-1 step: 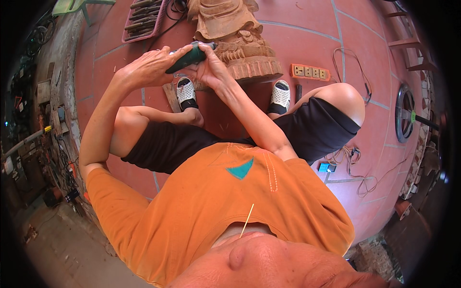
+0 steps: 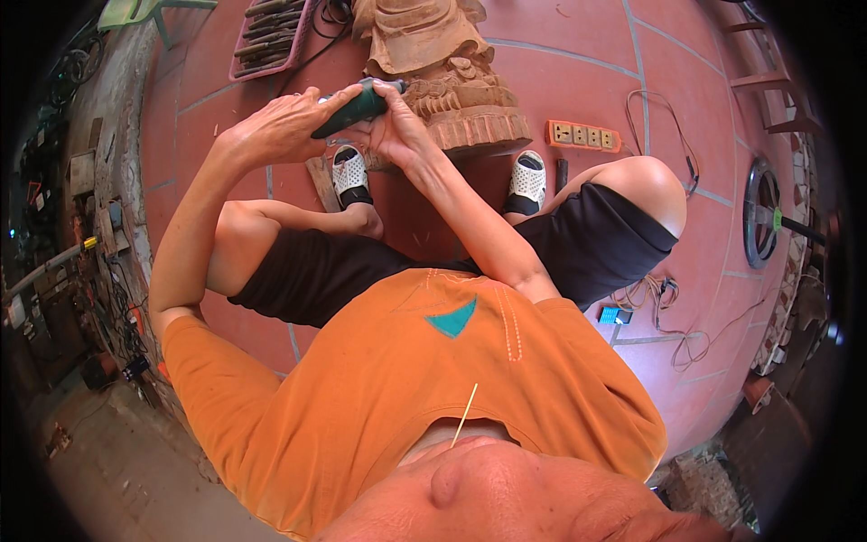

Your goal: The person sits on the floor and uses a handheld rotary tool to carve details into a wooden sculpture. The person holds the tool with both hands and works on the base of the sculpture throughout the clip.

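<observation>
A dark green rotary tool (image 2: pixel 357 110) is held in both hands, its dark tip pointing right toward the carving. My left hand (image 2: pixel 287 126) is wrapped round the rear of its body, fingers along the top. My right hand (image 2: pixel 397 128) grips the front end, thumb near the tip. Right beside the tip stands a carved wooden statue (image 2: pixel 415 45), with draped folds above and a ridged base (image 2: pixel 479 129) below. Whether the tip touches the wood I cannot tell.
My sandalled feet (image 2: pixel 348 176) flank the statue's base. A pink basket (image 2: pixel 296 56) of carving chisels lies at far left. An orange power strip (image 2: pixel 582 136) sits right of the statue, with loose cords (image 2: pixel 643 294) and a blue box (image 2: pixel 615 315) nearer. Farther right is a black wheel-like ring (image 2: pixel 763 214).
</observation>
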